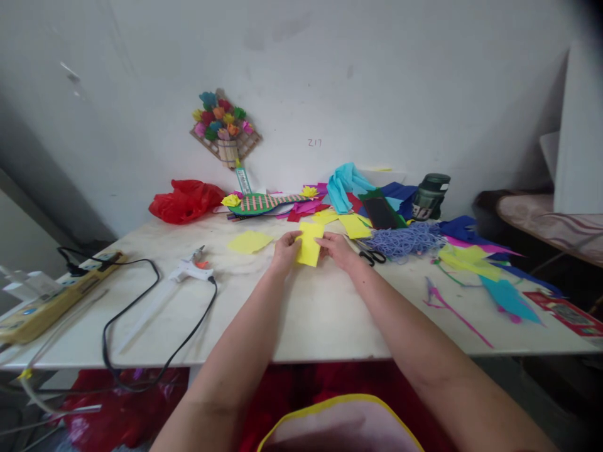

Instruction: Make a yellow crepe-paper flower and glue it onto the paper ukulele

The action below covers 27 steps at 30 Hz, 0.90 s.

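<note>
A yellow piece of paper (309, 245) is held upright above the table, between my two hands. My left hand (286, 251) pinches its left edge, and my right hand (336, 249) grips the right edge with the fingers partly behind it. Another yellow sheet (250, 242) lies flat to the left of my left hand. More yellow paper (354, 226) rests just beyond my right hand. Black-handled scissors (372, 257) lie beside my right wrist, partly hidden, next to a heap of purple-blue shredded strands (405, 240).
On the left are a white glue gun (191, 271) with a looping black cord and a power strip (61, 295). A red plastic bag (187, 201), coloured papers (347, 186) and a dark green bottle (430, 197) stand along the wall. Paper scraps (511, 298) lie at right.
</note>
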{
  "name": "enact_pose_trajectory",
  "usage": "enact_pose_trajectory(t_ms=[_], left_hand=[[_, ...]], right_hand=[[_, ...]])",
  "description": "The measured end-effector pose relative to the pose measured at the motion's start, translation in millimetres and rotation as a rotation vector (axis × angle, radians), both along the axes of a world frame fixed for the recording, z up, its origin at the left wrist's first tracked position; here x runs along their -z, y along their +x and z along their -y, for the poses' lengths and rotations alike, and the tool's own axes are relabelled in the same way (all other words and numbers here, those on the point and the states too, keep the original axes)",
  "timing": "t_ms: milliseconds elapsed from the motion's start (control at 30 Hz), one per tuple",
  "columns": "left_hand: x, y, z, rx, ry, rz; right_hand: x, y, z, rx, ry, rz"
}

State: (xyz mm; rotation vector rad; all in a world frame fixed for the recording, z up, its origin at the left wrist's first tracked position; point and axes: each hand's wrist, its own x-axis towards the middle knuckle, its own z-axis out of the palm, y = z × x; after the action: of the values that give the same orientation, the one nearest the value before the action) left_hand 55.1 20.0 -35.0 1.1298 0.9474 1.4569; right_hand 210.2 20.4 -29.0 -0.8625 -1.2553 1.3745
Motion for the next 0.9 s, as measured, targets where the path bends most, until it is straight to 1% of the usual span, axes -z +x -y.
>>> enact_pose_trajectory(t_ms=[200, 367, 533, 667, 900], left_hand=[[-0.6, -0.5, 0.8, -0.015, 0.004, 0.066], [0.1, -2.0, 0.3, 0.005, 0.005, 0.133], [0.9, -2.0, -0.9, -0.021, 0.011, 0.118], [1.6, -1.9, -1.4, -0.032, 0.022, 0.095], [2.0, -2.2, -2.9, -0.052, 0.040, 0.060]], right_hand=[[-2.5, -0.4, 0.0, -0.040, -0.020, -0.099], [-0.7, 2.3, -2.5, -0.045, -0.011, -0.093], [-0.9, 1.7, -0.4, -0.078, 0.003, -0.110], [-2.2, 1.0, 1.1, -0.014, -0.008, -0.069], [-3.6, -1.3, 1.3, 0.122, -0.079, 0.054]])
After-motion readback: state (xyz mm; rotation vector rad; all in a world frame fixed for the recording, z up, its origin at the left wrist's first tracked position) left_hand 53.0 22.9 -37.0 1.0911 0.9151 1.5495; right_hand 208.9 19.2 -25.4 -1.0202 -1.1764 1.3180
